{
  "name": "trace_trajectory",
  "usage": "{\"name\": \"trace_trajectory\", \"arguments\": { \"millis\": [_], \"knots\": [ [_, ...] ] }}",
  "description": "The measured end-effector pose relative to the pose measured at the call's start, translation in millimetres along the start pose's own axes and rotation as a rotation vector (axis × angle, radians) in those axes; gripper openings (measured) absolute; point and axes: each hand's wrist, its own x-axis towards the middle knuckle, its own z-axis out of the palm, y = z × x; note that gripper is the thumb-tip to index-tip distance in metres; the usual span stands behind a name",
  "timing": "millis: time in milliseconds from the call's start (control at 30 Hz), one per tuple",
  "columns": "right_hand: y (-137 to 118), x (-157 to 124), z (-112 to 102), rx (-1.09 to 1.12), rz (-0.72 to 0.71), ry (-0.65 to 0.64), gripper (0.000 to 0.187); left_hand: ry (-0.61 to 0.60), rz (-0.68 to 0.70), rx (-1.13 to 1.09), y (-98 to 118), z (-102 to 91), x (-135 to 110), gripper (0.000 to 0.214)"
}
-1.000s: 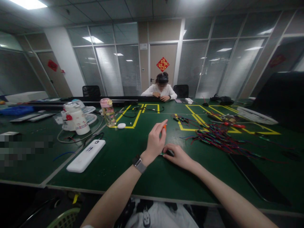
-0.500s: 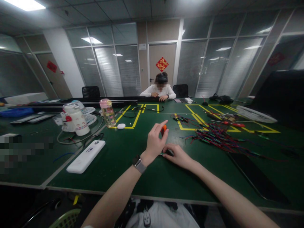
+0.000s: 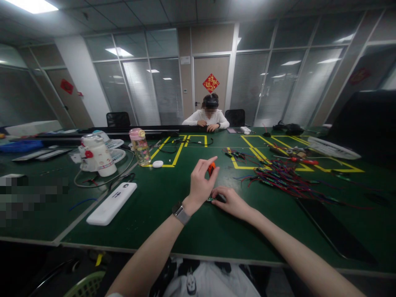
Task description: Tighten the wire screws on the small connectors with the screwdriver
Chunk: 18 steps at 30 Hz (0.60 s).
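My left hand (image 3: 198, 183), with a watch on its wrist, is raised over the table in front of me. Its thumb and fingers close around an orange-and-black tool handle (image 3: 211, 168); the tool's lower end is hidden behind the hand. Just below and to the right, my right hand (image 3: 232, 202) rests on the table with curled fingers. At its fingertips lies a small green circuit board (image 3: 210, 199), pinched or pressed against the tabletop and partly covered. A dark part (image 3: 220, 198) shows under that palm.
On the green table (image 3: 161, 206), a heap of circuit boards with red and blue wires (image 3: 284, 177) lies right, near a black flat panel (image 3: 334, 229). Left are a white power bank (image 3: 111, 204), a white bottle (image 3: 98, 156) and a pink-lidded bottle (image 3: 140, 146). A person (image 3: 208, 115) sits opposite.
The orange handle in my left hand has tilted or turned slightly and sits a little lower. My right hand stays nearly in place, with slightly more of the circuit board showing.
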Motion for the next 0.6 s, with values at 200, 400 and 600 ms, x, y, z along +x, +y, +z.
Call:
{"name": "trace_trajectory", "arguments": {
  "millis": [200,400,600],
  "knots": [
    [1.8,-0.3,1.6,-0.004,-0.008,0.004,0.007,0.111,-0.053,-0.006,-3.7,-1.6,1.6,0.027],
    [2.9,0.4,2.3,-0.004,0.007,0.000,0.007,0.152,-0.209,-0.012,-20.9,5.4,-0.1,0.027],
    [3.1,0.6,2.4,-0.009,0.000,-0.002,0.006,0.191,-0.381,-0.051,-48.7,11.6,-3.5,0.026]
  ]
}}
